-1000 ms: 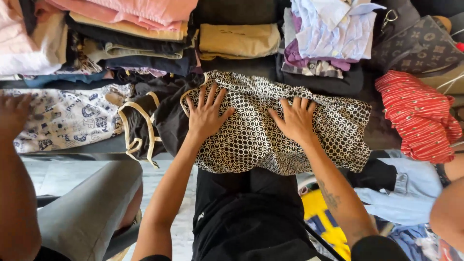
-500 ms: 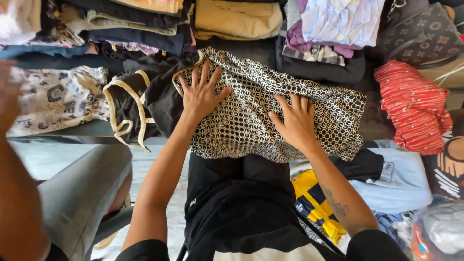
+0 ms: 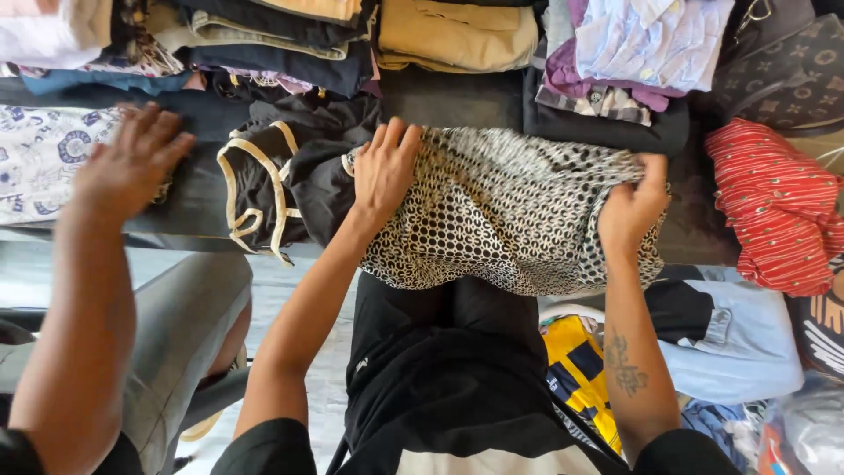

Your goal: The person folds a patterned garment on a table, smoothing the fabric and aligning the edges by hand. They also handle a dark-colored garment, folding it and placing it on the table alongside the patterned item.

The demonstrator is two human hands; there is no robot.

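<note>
A black-and-white dotted garment [image 3: 510, 211] lies spread on the dark table edge in front of me. My left hand [image 3: 383, 171] lies flat on its left end, fingers stretched toward the far side. At the garment's right end my right hand [image 3: 635, 208] has its fingers curled around a fold of the fabric. A black top with cream trim [image 3: 264, 180] lies just left of my left hand, touching the dotted garment.
Folded clothes are stacked along the far side: tan trousers [image 3: 457, 33], a pale blue and purple pile [image 3: 633, 44], dark folded items [image 3: 272, 44]. A red patterned garment [image 3: 778, 207] lies right. Another person's hand [image 3: 132, 167] reaches over a white-and-blue printed cloth [image 3: 40, 163] at left.
My right hand slid from the garment's middle to its right end and closed on the fabric. My left hand stayed on the left end. The other person's hand came further in.
</note>
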